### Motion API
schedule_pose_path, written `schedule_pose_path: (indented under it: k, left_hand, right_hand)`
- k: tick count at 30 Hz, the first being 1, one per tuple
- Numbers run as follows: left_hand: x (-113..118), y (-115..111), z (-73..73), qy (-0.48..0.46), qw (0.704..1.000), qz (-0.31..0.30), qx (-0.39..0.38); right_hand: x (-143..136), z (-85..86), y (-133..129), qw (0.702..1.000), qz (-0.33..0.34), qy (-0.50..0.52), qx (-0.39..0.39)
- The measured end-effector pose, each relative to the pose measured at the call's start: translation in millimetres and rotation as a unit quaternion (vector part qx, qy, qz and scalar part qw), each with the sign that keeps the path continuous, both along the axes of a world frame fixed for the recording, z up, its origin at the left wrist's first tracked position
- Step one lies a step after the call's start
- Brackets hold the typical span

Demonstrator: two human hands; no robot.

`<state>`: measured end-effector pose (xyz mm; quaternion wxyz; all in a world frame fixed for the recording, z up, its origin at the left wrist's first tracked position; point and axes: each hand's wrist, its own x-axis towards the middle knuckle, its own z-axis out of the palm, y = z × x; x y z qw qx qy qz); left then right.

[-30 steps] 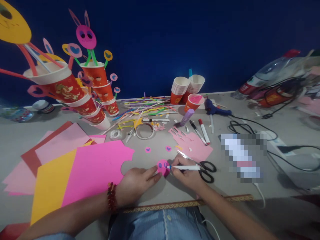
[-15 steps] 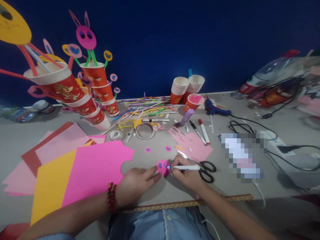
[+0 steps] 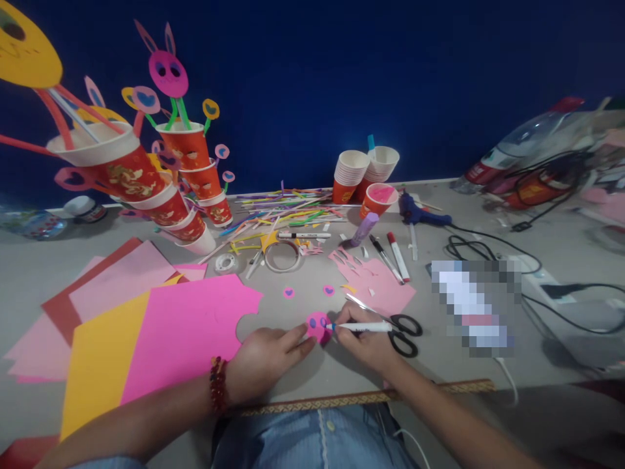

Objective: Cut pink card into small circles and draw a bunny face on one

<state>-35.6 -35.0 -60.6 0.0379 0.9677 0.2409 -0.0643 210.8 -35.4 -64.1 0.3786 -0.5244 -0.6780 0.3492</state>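
A white marker (image 3: 364,327) with a blue tip is held in my right hand (image 3: 361,335), its point touching a small round piece of pink paper (image 3: 317,333). Two blue oval spots show on that paper. My left hand (image 3: 273,355) lies flat on the table with fingers stretched out, the fingertips pressing the left edge of the round piece. Beyond them lie two small pink circles with blue hearts, one on the left (image 3: 289,292) and one on the right (image 3: 329,291). Black-handled scissors (image 3: 406,335) rest beside my right hand, partly hidden behind it.
Pink card (image 3: 190,332) and yellow card (image 3: 105,352) lie left. Decorated cup towers (image 3: 131,176) stand at the back left. Coloured sticks (image 3: 288,212), stacked cups (image 3: 350,176), a glue gun (image 3: 424,213) and a phone (image 3: 471,306) with cables lie further off.
The marker has shifted very slightly in my right hand at the right-hand blue spot. My left hand keeps its place on the round paper.
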Motion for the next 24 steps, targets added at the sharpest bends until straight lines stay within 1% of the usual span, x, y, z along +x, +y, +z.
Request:
schedule_pose_path:
  k: [7,13,16,21,24]
  left_hand:
    - [-0.7,-0.4,-1.7,-0.005,1.000,0.000,0.002]
    - [0.2,0.4,1.1,0.001,1.000,-0.004,-0.006]
    - [1.0,0.1,2.2,0.004,1.000,-0.003,-0.001]
    - [1.6,0.1,2.2,0.005,1.000,-0.001,0.005]
    - [1.7,0.4,2.4,0.003,1.000,0.000,0.002]
  right_hand:
    - [0.5,-2.3,-0.2,1.000,0.005,-0.005,0.000]
    - [0.1,-4.3,-1.1,0.999,-0.024,0.036,-0.010]
    - [-0.3,-4.6,-1.4,0.999,-0.029,0.019,-0.009]
    - [-0.2,-6.0,-0.9,1.000,-0.015,-0.011,0.001]
    - [-0.7,-7.8,-0.7,1.000,-0.023,-0.016,-0.002]
